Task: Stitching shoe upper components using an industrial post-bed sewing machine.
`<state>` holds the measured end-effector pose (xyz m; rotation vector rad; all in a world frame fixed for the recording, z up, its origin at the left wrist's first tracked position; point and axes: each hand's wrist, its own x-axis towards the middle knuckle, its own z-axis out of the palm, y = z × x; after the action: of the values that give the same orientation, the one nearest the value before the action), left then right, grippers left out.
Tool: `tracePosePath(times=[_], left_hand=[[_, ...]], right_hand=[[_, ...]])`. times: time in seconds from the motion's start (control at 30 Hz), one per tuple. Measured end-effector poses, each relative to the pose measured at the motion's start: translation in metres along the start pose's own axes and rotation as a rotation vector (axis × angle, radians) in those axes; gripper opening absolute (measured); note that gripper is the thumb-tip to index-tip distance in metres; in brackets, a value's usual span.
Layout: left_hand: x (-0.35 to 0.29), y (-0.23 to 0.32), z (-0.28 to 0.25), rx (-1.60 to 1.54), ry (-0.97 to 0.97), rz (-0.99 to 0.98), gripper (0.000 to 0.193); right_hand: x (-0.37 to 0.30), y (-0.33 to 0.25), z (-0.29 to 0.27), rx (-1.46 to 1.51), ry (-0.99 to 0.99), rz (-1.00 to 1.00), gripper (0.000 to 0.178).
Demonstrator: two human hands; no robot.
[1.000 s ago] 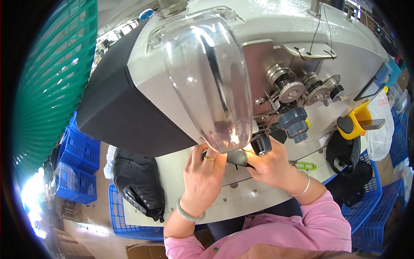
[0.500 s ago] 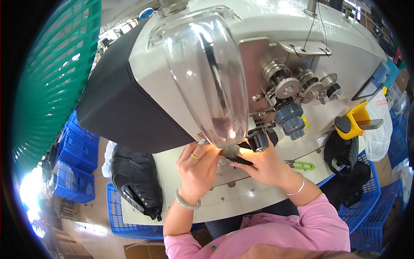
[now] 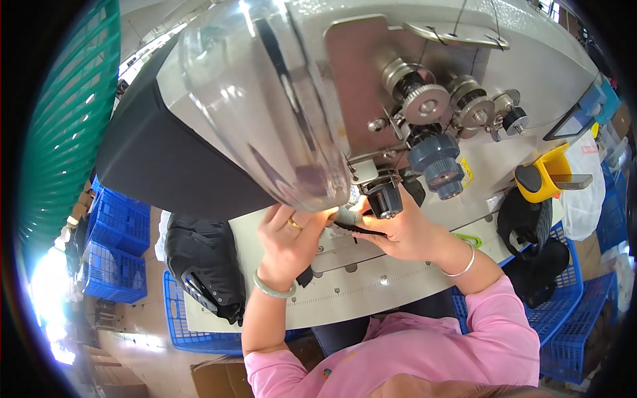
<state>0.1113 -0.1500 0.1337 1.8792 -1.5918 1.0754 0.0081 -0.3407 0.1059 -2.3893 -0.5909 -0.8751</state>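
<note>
A small grey and black fabric piece (image 3: 347, 215) is held between both my hands under the head of a sewing machine (image 3: 531, 60). My left hand (image 3: 286, 240) is closed, its fingertips on the piece's left end, partly behind the clear plastic guard (image 3: 265, 113). My right hand (image 3: 406, 231) pinches the black edge at the right, its fingers partly hidden by a dark machine knob (image 3: 385, 199). The needle area cannot be made out. Below my left hand, a bit of black material (image 3: 305, 276) shows. Green-handled snips (image 3: 470, 240) lie beside my right wrist, mostly covered.
Black pieces with eyelets (image 3: 202, 265) are stacked at the table's left. More black pieces (image 3: 531, 252) lie at the right over a blue basket (image 3: 561, 298). A yellow holder (image 3: 547, 176) stands at the right. Blue crates (image 3: 116, 275) and a green basket (image 3: 73, 146) are at the left.
The view has shifted, so the machine head looks larger and further left. Both hands still hold the fabric piece. Black material now shows below my left hand, and the snips are more covered.
</note>
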Motion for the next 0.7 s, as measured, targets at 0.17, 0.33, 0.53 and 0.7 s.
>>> tracePosePath(times=[0.17,0.33,0.53,0.7], left_hand=[[-0.001,0.001,-0.004,-0.011,-0.021,0.083,0.027],[0.004,0.006,-0.007,-0.017,-0.052,0.048,0.028],[0.002,0.007,-0.006,0.0,-0.072,0.018,0.027],[0.004,0.005,-0.003,0.008,-0.038,0.025,0.027]], right_hand=[[-0.001,-0.002,-0.006,-0.063,-0.043,-0.006,0.03],[0.005,-0.008,-0.012,-0.167,-0.01,-0.039,0.033],[0.005,-0.008,-0.012,-0.24,0.037,-0.052,0.035],[0.003,-0.008,-0.011,-0.242,-0.001,0.018,0.037]])
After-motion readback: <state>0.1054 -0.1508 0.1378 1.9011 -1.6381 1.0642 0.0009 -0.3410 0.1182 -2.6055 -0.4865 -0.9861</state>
